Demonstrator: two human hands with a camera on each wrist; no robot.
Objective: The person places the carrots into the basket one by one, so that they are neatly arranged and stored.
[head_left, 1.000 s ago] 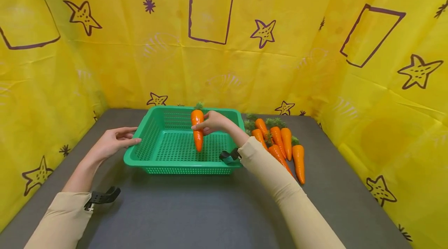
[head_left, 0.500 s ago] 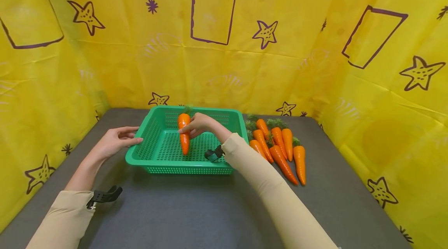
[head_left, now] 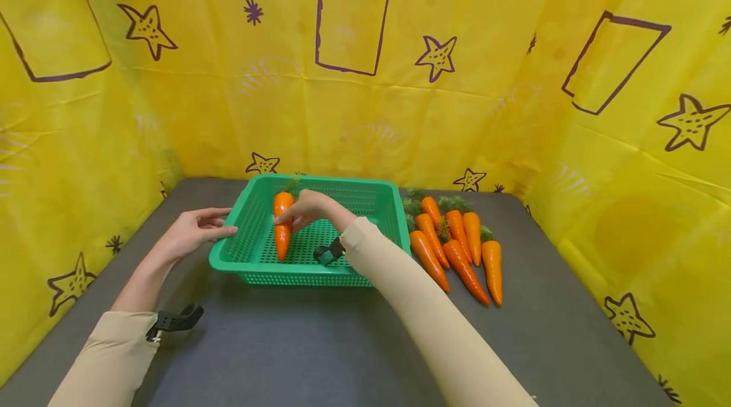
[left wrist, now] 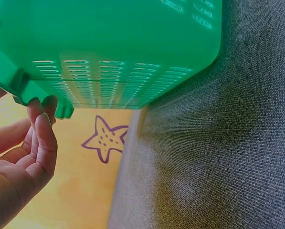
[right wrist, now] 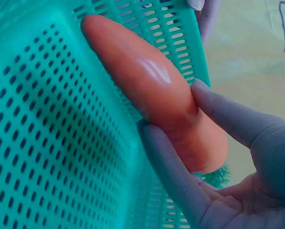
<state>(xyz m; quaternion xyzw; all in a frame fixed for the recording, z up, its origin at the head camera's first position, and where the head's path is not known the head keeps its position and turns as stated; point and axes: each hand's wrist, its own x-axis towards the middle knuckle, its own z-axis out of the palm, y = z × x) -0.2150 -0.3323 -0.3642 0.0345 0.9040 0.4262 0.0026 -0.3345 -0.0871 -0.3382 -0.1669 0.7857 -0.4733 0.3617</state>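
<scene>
A green plastic basket (head_left: pixel 311 275) with slotted walls stands on the dark table. Its left rim is pinched by my left hand (head_left: pixel 191 232), thumb on top and fingers curled beneath; in the left wrist view those fingers (left wrist: pixel 47 136) sit under the rim's lip. Inside the basket, near its left wall, my right hand (head_left: pixel 311 209) holds an orange carrot (head_left: pixel 282 229) with a green leafy top. The right wrist view has thumb and fingers pinching the thick end of this carrot (right wrist: pixel 142 76), its tip close to the slotted wall. Whether it touches the basket floor I cannot tell.
Several more carrots (head_left: pixel 465 270) lie in a loose group right of the basket, their green tops mostly toward the back. A yellow patterned cloth (head_left: pixel 354 121) encloses the table (head_left: pixel 274 350) at the back and sides.
My right hand has carried the carrot leftward and slightly lower, from the basket's middle to near its left wall. My left hand keeps its grip on the rim.
</scene>
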